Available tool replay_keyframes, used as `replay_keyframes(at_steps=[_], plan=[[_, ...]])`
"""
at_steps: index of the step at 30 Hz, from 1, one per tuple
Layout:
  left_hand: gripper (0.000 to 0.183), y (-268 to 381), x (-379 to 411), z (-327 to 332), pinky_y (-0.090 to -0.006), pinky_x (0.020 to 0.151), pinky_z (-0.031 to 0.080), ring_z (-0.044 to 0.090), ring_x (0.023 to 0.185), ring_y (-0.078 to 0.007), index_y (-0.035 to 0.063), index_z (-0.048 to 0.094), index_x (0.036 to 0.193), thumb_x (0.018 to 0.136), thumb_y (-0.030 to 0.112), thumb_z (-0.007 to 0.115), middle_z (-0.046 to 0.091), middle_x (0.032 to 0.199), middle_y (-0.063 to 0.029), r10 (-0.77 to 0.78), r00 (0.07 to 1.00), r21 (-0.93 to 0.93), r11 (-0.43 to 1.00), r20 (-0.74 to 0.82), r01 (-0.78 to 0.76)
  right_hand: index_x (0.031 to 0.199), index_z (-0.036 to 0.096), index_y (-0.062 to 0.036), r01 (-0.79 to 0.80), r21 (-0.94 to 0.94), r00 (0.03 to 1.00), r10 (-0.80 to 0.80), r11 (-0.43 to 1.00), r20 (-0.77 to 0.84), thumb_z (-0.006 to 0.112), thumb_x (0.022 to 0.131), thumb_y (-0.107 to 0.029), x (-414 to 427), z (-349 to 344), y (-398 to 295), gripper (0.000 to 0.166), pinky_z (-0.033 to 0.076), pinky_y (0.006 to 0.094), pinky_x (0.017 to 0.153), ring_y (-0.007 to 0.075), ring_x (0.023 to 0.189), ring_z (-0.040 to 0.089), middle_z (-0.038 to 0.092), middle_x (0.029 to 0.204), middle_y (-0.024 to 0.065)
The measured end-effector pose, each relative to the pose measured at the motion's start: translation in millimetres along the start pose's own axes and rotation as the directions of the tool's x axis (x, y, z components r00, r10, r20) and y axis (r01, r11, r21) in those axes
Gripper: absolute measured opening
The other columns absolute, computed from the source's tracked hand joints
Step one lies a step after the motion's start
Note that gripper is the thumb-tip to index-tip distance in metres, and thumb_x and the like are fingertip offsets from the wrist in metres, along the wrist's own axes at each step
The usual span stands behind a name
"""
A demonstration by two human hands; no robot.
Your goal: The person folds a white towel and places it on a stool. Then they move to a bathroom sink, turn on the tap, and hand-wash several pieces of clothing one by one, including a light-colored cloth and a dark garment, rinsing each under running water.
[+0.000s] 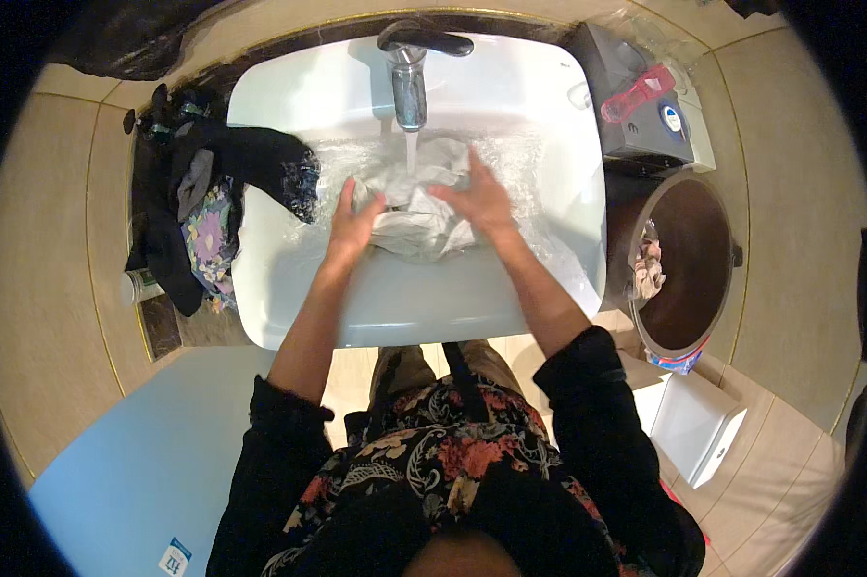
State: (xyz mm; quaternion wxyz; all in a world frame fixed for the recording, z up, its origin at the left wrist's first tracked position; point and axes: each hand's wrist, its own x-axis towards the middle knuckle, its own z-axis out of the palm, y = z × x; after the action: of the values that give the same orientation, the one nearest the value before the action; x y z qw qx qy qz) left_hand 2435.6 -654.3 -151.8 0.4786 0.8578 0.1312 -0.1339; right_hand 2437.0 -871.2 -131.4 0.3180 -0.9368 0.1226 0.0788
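Observation:
A wet white cloth point(426, 209) lies in a white washbasin point(404, 310), under water running from a chrome faucet point(409, 90). My left hand point(354, 223) is at the cloth's left edge, thumb and fingers spread. On the other side, my right hand point(482, 195) is at the cloth's right part, its fingers apart and slightly blurred. Whether either hand grips any fabric cannot be made out. Splashing water surrounds the cloth. A dark garment point(260, 155) hangs over the basin's left rim, its end in the water.
A floral cloth point(210, 234) and a white-capped container point(141, 286) are left of the basin. To the right stand a grey box point(642, 137) with a pink brush-like item point(639, 94) on it, and a brown bucket point(686, 267) with crumpled cloth inside.

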Motion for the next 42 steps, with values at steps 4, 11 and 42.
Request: replay_keyframes(at_steps=[4, 11, 42], plan=[[0.058, -4, 12, 17, -0.0389, 0.087, 0.049, 0.058, 0.100, -0.0271, 0.0061, 0.051, 0.120, 0.083, 0.051, 0.053, 0.058, 0.112, -0.0124, -0.089, 0.830, -0.795, 0.248, 0.550, 0.553, 0.116, 0.054, -0.0018, -0.018, 0.645, 0.966, -0.154, 0.764, 0.210, 0.075, 0.063, -0.046, -23, 34, -38, 0.071, 0.050, 0.0361, 0.080, 0.0276, 0.089, 0.063, 0.063, 0.101, 0.0178], [0.051, -7, -3, 4, -0.0404, 0.086, 0.049, 0.058, 0.099, -0.0268, 0.0057, 0.051, 0.120, 0.089, 0.046, 0.043, 0.059, 0.111, -0.0119, -0.029, 0.865, -0.825, 0.286, 0.502, 0.488, 0.099, 0.062, -0.0018, 0.502, 0.263, 0.865, -0.483, 0.824, -0.136, 0.069, 0.064, -0.051, -53, 31, -105, 0.061, 0.051, 0.0387, 0.065, 0.0294, 0.076, 0.064, 0.064, 0.081, 0.0157], [0.033, 46, -31, -22, -0.0308, 0.079, 0.049, 0.063, 0.087, -0.0234, -0.0004, 0.056, 0.112, 0.085, 0.019, 0.056, 0.061, 0.105, -0.0117, 0.012, 0.989, -0.694, 0.713, 0.148, 0.096, 0.090, 0.061, -0.0012, 0.426, 0.042, 0.862, -0.392, 0.904, -0.321, 0.069, 0.069, -0.051, 12, -33, -46, 0.055, 0.050, 0.0376, 0.066, 0.0293, 0.077, 0.063, 0.063, 0.087, 0.0146]])
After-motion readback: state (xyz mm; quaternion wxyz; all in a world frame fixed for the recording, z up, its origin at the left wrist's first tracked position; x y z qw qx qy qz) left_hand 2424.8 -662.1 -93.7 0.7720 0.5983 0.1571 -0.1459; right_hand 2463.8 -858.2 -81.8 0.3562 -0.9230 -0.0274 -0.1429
